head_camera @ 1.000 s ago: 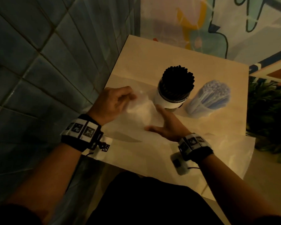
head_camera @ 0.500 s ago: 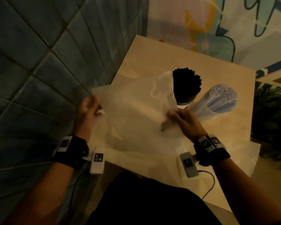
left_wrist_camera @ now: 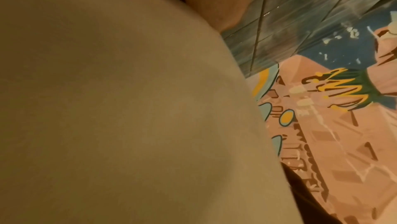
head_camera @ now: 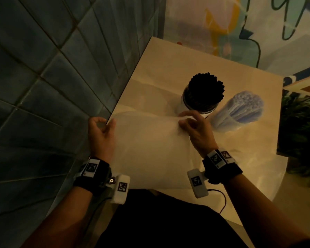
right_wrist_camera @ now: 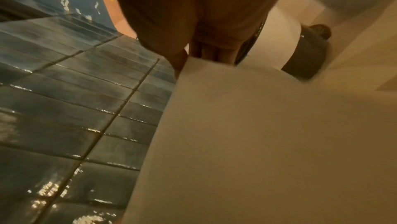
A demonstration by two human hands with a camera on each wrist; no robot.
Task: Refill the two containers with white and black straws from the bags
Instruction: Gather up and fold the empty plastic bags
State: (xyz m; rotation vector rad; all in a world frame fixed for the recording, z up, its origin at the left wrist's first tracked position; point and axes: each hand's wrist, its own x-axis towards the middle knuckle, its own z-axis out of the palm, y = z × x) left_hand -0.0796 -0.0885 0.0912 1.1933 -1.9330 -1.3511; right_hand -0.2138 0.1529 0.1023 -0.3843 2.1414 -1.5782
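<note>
An empty translucent plastic bag is stretched flat between my hands, low over the near part of the table. My left hand pinches its left edge at the table's side. My right hand pinches its far right corner, just in front of the jar of black straws. The container of white straws stands to the right of the jar. Most of the left wrist view is filled by the bag. In the right wrist view the bag hangs below my fingers.
The light wooden table stands against a dark tiled wall on the left and a painted wall behind. A second plastic bag lies at the table's near right corner. A green plant stands beyond the right edge.
The bag, held up and spread in front of the jar half a second ago, now lies lower and taut between my hands. My left hand moved right, back to the table's edge.
</note>
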